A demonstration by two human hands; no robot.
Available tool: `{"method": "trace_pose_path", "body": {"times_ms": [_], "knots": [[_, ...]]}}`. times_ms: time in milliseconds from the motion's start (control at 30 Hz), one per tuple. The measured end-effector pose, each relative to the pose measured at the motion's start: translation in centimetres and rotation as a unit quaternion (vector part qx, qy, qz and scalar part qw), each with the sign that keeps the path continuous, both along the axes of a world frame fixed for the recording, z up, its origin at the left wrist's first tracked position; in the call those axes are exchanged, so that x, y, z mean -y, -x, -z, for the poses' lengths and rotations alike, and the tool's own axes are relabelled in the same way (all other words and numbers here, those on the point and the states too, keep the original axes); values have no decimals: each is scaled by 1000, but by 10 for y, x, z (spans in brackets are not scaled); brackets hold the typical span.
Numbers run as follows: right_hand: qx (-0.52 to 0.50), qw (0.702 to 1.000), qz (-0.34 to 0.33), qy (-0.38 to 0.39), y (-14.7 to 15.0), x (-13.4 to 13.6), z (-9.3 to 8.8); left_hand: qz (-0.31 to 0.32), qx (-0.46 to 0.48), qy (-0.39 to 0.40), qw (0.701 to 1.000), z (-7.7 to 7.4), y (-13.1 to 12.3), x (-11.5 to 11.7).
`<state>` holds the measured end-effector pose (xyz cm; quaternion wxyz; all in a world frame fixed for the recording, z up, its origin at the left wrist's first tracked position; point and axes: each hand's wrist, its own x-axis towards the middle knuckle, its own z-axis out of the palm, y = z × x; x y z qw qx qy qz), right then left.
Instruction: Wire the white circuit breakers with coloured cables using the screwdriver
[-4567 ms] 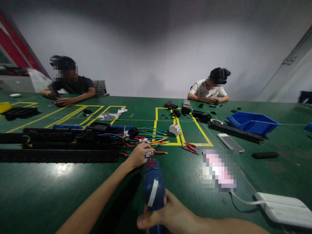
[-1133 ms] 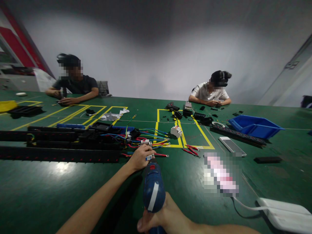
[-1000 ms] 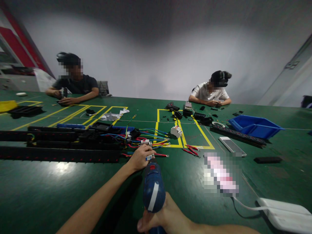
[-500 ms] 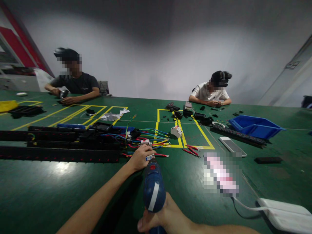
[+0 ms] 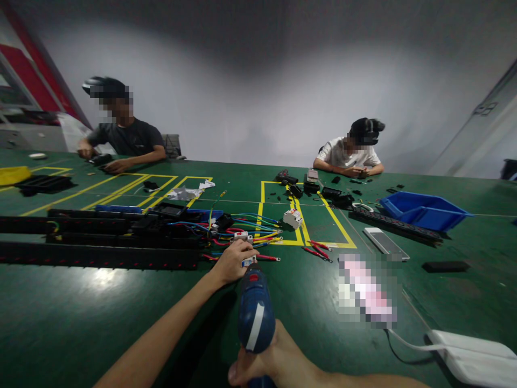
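My right hand (image 5: 270, 360) is wrapped round the grip of a blue power drill (image 5: 256, 315), its front end pointing away from me. The drill's tip meets a small white circuit breaker (image 5: 248, 261), which my left hand (image 5: 235, 261) holds down on the table. The exact contact of the tip is hidden behind the drill body. Red wires with ring lugs (image 5: 269, 258) come out beside the breaker. Just beyond my left fingers sits another white breaker (image 5: 241, 236) among coloured wires. Long black power strip housings (image 5: 100, 256) extend to the left.
A loose white breaker (image 5: 293, 218) and short red wires (image 5: 318, 251) lie right of centre. Farther right are a blue bin (image 5: 424, 209), a phone (image 5: 385, 243) and a white box with a cable (image 5: 472, 355). Two people (image 5: 131, 137) sit across the green table.
My hands, the drill and the breaker hold practically the same position. Across the table, the person at left has lowered a dark tool and shifted their hands.
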<state>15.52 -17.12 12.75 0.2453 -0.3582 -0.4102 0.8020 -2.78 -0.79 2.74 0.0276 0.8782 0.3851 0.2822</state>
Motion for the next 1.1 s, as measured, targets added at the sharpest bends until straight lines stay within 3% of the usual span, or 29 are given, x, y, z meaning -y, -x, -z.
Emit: {"method": "trace_pose_path", "body": {"times_ms": [1100], "knots": [[-9,1000,3,-4,2,0,6,0,6,-1,1000,2,1,0]]}}
